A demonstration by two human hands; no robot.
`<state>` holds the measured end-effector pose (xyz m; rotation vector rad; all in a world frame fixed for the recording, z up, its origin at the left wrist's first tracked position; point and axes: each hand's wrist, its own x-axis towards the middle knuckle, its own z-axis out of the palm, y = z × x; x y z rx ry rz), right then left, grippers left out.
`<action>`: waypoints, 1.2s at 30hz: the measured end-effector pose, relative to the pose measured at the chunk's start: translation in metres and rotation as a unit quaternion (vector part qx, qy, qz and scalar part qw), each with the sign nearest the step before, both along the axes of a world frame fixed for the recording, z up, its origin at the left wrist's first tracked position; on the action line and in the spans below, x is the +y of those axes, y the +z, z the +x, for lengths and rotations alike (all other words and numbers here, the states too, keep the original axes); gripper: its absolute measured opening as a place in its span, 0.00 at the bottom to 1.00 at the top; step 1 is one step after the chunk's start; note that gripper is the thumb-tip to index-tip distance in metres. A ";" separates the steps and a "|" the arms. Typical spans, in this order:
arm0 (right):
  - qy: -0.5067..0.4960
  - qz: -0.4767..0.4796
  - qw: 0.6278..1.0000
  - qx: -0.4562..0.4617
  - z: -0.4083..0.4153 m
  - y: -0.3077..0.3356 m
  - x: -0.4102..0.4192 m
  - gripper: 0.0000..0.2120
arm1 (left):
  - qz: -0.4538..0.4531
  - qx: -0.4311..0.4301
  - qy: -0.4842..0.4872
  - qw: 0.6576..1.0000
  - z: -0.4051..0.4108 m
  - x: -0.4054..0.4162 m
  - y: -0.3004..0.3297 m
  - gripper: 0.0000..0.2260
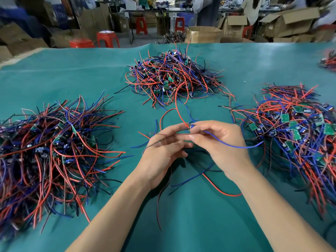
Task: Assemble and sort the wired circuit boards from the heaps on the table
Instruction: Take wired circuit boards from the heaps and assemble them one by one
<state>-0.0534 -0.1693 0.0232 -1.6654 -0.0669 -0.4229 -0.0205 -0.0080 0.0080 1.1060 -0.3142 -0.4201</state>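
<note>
Three heaps of wired boards ring the middle of the green table (91, 73): a left heap (49, 151), a far heap (172, 77) and a right heap (298, 133) that runs off the right edge. Between them lies a bare lane of cloth, widest near the person and at far left. Above it the left hand (163, 148) and right hand (220, 142) meet fingertip to fingertip, both pinching a small board (191, 127), mostly hidden. Its red wire (177, 104) climbs toward the far heap; its blue wire (234, 145) trails right, roughly level.
</note>
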 end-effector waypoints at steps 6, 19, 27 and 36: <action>0.043 0.273 0.960 0.052 0.001 0.012 -0.004 0.10 | 0.002 0.027 0.043 0.999 0.001 -0.005 0.000 0.10; 0.103 0.165 0.976 0.102 -0.006 0.015 0.002 0.08 | 0.013 0.069 -0.047 0.996 0.000 0.002 0.009 0.10; 0.104 0.195 0.969 0.108 -0.004 0.009 0.011 0.04 | 0.011 0.036 -0.052 0.998 -0.001 0.003 0.005 0.09; 0.016 0.303 0.943 0.136 0.002 0.005 0.009 0.10 | 0.022 0.045 -0.071 0.996 -0.002 0.000 0.001 0.06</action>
